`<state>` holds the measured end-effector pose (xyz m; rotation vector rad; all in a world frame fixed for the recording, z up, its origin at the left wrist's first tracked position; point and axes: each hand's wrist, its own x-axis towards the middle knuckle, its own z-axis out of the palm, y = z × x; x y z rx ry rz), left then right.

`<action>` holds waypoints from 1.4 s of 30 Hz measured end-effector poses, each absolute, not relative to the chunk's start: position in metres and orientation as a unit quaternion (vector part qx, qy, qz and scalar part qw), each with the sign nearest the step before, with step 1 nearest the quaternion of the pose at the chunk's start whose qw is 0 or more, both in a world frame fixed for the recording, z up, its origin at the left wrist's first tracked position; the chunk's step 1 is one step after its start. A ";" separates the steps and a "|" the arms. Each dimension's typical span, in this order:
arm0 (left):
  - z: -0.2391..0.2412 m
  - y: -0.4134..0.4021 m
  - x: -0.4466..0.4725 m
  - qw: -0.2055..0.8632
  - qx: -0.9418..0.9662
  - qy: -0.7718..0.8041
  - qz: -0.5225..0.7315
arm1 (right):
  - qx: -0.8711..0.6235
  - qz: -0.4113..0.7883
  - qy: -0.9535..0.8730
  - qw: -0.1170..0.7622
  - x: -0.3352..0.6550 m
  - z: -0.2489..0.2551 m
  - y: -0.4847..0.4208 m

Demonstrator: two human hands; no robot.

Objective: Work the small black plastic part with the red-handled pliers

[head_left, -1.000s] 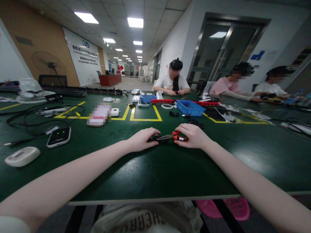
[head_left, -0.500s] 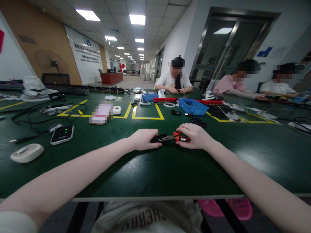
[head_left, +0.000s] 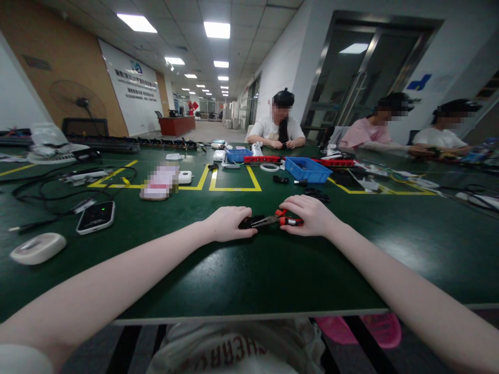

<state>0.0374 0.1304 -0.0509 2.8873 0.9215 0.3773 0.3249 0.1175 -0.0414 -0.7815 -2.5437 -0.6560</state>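
Note:
My left hand (head_left: 228,223) rests on the green table (head_left: 249,270) with its fingers curled over a small black part (head_left: 246,223). My right hand (head_left: 310,214) is closed on the red handles of a pair of pliers (head_left: 277,220). The metal jaws of the pliers point left and meet the black part between the two hands. Both forearms stretch out from the table's near edge.
A blue bin (head_left: 307,170), a smaller blue bin (head_left: 238,155), a tape roll (head_left: 269,167) and black parts (head_left: 316,194) lie beyond my hands. At left are a phone (head_left: 95,216), a white case (head_left: 38,248) and cables (head_left: 47,191). Three people sit across the table.
Neither hand has visibly moved; they stay on the pliers and black part. Only the head camera has shifted slightly.

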 end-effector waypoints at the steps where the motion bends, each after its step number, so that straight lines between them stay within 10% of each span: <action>1: -0.051 0.130 0.037 0.045 0.944 0.304 0.122 | -0.279 -0.234 -0.910 0.200 0.325 -0.041 0.118; 42: -0.050 0.128 0.038 0.048 0.939 0.321 0.113 | -0.300 -0.217 -0.910 0.184 0.328 -0.043 0.119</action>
